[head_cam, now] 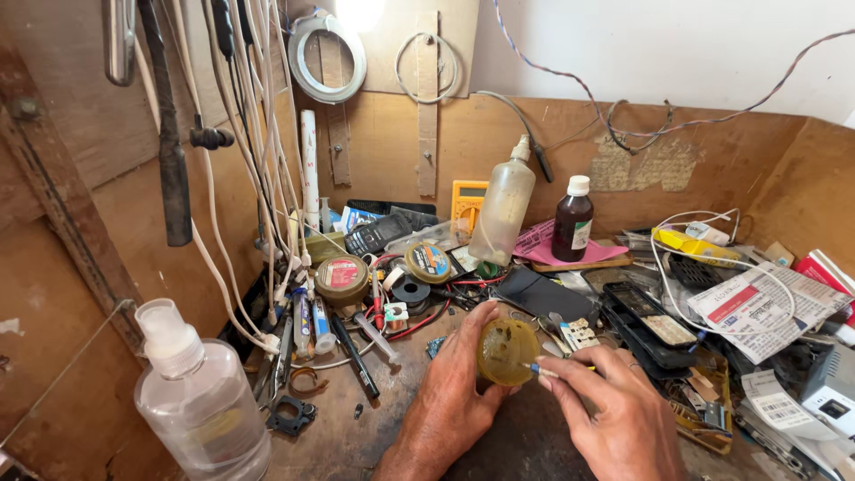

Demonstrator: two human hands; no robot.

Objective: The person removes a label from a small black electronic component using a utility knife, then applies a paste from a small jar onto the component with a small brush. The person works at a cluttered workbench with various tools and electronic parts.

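1. low centre of the frame: the left hand (pixel 454 392) grips a small round amber tin (pixel 508 351), fingers curled behind it and thumb on its near rim, so it stands tilted with the open face toward the camera.
2. the right hand (pixel 614 414) pinches a thin tool (pixel 545 369) with a blue collar and yellow handle, fingers closed on it; its tip is at the tin's lower right edge, touching or just inside, i cannot tell which.
3. risk, as i judge it: the tin is held only by fingertips and off the bench, so a hard poke could twist it out of the grip or tip its contents onto the cluttered wooden bench (pixel 374 428).
4. a slip of the tip could also jab the left thumb, which sits near it.
5. the tin looks shallow, yellow-brown, with a dull waxy fill and a smeared rim.
6. further up, a leaning squeeze bottle (pixel 503 212) and a brown bottle (pixel 573 221) stand well apart.
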